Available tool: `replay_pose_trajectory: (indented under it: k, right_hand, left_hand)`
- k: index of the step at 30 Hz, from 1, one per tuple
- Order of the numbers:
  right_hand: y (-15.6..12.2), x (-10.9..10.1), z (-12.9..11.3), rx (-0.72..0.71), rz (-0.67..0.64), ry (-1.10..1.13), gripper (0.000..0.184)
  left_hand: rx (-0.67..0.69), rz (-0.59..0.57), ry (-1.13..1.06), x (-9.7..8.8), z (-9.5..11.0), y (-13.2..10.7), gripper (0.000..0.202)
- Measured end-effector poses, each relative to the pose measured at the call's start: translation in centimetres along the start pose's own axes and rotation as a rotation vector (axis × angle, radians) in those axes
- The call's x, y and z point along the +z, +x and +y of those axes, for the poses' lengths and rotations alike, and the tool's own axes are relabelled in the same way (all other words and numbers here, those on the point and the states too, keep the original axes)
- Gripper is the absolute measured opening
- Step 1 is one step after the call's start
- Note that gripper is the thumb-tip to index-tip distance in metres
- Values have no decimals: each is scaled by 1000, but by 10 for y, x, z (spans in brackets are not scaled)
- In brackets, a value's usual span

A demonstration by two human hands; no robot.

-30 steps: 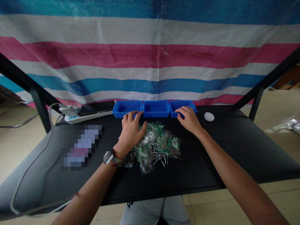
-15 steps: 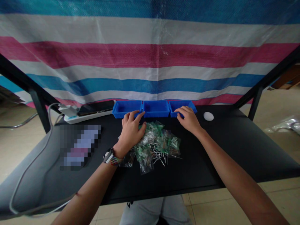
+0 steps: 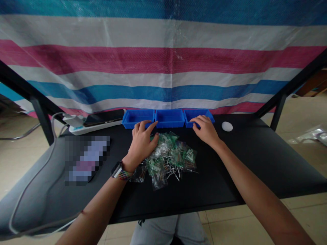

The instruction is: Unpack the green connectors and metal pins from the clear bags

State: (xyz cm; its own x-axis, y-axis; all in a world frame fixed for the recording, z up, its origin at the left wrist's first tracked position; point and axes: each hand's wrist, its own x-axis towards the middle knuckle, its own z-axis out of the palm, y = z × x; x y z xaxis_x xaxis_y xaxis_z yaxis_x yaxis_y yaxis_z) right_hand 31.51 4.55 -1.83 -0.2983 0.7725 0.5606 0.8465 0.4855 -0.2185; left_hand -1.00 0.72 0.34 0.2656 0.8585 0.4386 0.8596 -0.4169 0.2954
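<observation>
Three blue plastic bins stand side by side at the back of the black table: a left bin (image 3: 128, 125), a middle bin (image 3: 171, 124) and a right bin (image 3: 198, 112). My left hand (image 3: 142, 143) has its fingers spread, their tips at the fronts of the left and middle bins; it holds nothing I can see. My right hand (image 3: 205, 130) is open and slightly curved, fingertips at the front rim of the right bin and thumb apart. Between my hands lies a heap of small clear-and-green plastic packets (image 3: 163, 156), with thin metal pins or screws (image 3: 177, 172) showing among them.
A white power strip (image 3: 102, 127) with a plugged-in charger (image 3: 74, 119) and a dark phone (image 3: 104, 117) is at the back left. A blurred-out flat item (image 3: 88, 160) lies on the left. A white oval object (image 3: 227, 126) sits right of the bins. A cable (image 3: 33, 178) crosses the left edge.
Almost nothing differs. My left wrist has turned and shifted very slightly left; my right hand, the bins and the packets stay where they were.
</observation>
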Motion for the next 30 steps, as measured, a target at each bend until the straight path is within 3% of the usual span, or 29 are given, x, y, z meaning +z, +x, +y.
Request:
replay_pose_trajectory:
  k: [7, 11, 15, 21, 30]
  right_hand:
    - [0, 0, -4, 25, 47, -6, 30]
    - [0, 1, -11, 8, 33, 6, 42]
    - [0, 4, -19, -34, -1, -11, 46]
    - [3, 5, -24, -48, -12, 18, 41]
    - [2, 2, -24, 3, -26, -13, 43]
  left_hand:
    - [-30, 77, 52, -3, -12, 14, 46]
    - [27, -20, 108, -8, -21, 32, 46]
    - [96, -125, 16, -7, -29, 45, 41]
    - [124, -74, -79, 3, -34, 50, 35]
    - [184, -87, -101, 7, -38, 56, 33]
